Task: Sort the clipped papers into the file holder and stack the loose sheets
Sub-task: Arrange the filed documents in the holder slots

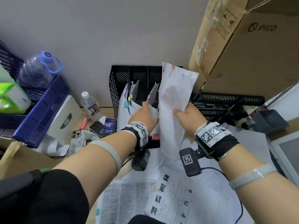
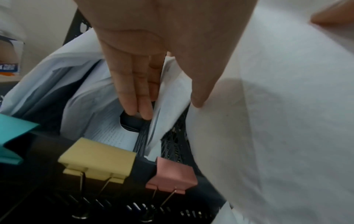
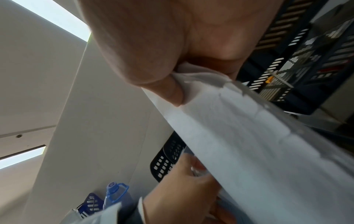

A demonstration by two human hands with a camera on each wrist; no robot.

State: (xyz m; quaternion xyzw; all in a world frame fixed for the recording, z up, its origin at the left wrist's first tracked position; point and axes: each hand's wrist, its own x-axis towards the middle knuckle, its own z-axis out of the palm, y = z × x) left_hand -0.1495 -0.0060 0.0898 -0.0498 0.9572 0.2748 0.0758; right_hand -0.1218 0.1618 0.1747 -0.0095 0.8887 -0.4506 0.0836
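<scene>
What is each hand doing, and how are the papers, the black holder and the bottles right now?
Left hand: straight fingers reach into the holder, parting papers.
Right hand: pinches the clipped bundle.
White paper bundle with pink clip: held upright, not yet in the holder.
Black mesh file holder: upright, partly filled.
Small clear water bottle: upright, capped.
Loose printed sheets: spread on the desk, unstacked.

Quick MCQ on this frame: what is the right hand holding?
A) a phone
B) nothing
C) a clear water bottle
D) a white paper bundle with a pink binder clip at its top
D: the right hand grips the white paper bundle, held upright beside the black mesh file holder, with a pink binder clip at its top corner.
</scene>
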